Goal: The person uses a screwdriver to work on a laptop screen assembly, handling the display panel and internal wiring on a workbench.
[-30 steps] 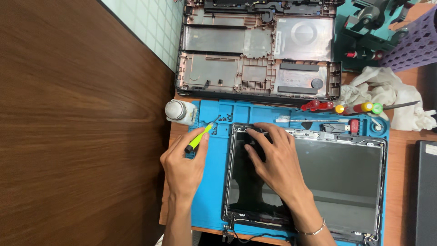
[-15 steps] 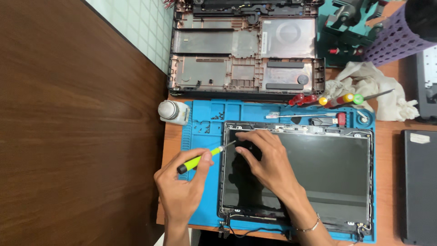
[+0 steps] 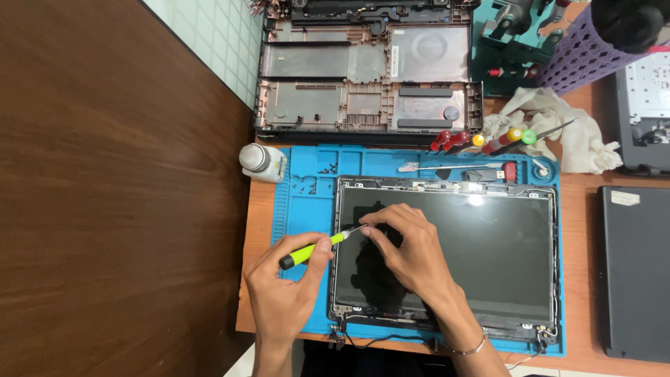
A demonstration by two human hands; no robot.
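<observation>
1. Since a moment ago, both of my hands have slid lower along the panel's left edge, and the screwdriver tip now sits further down that edge than before.
2. My left hand point(image 3: 283, 297) is closed around the green-handled screwdriver point(image 3: 307, 253), thumb and fingers wrapped on the handle, the shaft pointing up and to the right.
3. My right hand point(image 3: 412, 255) rests flat on the laptop screen panel point(image 3: 488, 244), fingers curled; its fingertips pinch at the screwdriver's tip, though I cannot tell whether they hold a screw or only steady the metal point.
4. That tip meets the panel near its left bezel, about midway down the edge.
5. The screen panel lies face up on the blue repair mat point(image 3: 307, 209), filling most of it.
6. Small dark screws point(image 3: 322, 169) are scattered in the mat's upper-left trays.
7. A small white bottle point(image 3: 262, 160) stands just beside the mat's top-left corner.
8. Beyond the mat lies the laptop bottom case point(image 3: 363, 91), open side up.
9. Several more screwdrivers point(image 3: 488, 139) with red, yellow and green handles lie near a crumpled white cloth point(image 3: 558, 129) at the upper right.
10. A dark closed laptop point(image 3: 635, 272) sits to the right of the mat.
</observation>
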